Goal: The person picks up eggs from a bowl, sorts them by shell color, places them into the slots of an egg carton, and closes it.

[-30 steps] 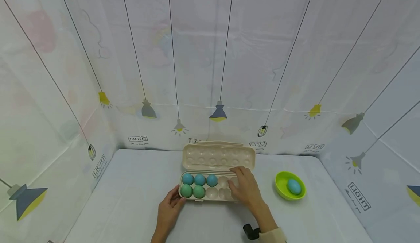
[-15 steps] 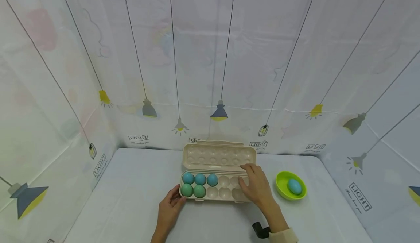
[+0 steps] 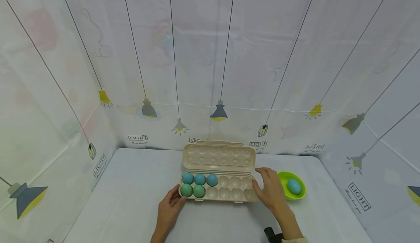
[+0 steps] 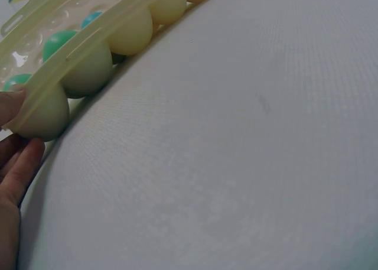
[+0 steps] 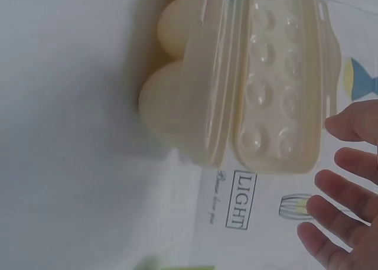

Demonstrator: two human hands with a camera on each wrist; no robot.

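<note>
An open beige egg carton (image 3: pixel 224 193) stands in the middle of the table in the head view. At its left end, three blue eggs (image 3: pixel 199 179) fill the back row and two green eggs (image 3: pixel 198 191) the front row. My left hand (image 3: pixel 168 210) holds the carton's left front corner. In the left wrist view its thumb lies on the rim and its fingers (image 4: pixel 26 166) are beneath the end cup. Beside the carton's right end is my right hand (image 3: pixel 272 190), holding nothing. Its fingers are spread in the right wrist view.
A lime-green bowl (image 3: pixel 284 191) with one blue egg (image 3: pixel 294 186) inside stands right of the right hand, which hides its left edge. The carton's lid (image 3: pixel 219 157) leans back near the wall cloth (image 3: pixel 210 71). Everything rests on a white table (image 3: pixel 137 184).
My right hand has moved rightward from over the carton's right-hand cups to just past its right end, near the bowl. The left hand, the carton and the eggs stay put.
</note>
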